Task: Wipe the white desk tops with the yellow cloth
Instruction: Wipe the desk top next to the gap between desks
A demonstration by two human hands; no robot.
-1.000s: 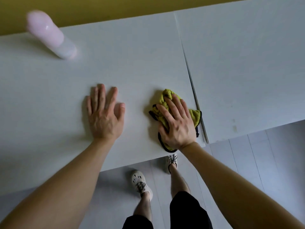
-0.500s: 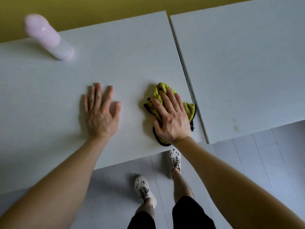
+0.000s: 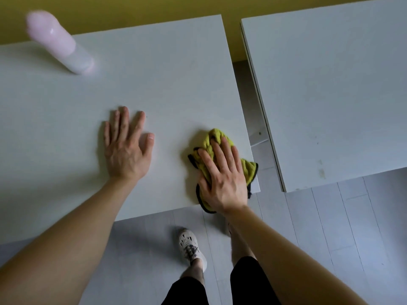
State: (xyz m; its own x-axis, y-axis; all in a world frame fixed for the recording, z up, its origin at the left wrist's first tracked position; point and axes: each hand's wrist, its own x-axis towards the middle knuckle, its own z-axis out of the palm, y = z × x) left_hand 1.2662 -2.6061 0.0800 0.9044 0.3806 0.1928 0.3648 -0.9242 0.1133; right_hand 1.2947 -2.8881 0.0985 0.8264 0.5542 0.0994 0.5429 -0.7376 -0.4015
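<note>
Right hand (image 3: 223, 181), fingers (image 3: 217, 150) spread flat, presses the yellow cloth (image 3: 217, 137) at the tabletop (image 3: 154, 73) corner, centre-right; left hand (image 3: 125, 148) lies flat alongside.

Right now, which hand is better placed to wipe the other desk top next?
Right, likely. The right hand presses the yellow cloth at the near right corner of the left desk, beside the gap to the right desk. The left hand lies flat, farther away, holding nothing.
</note>
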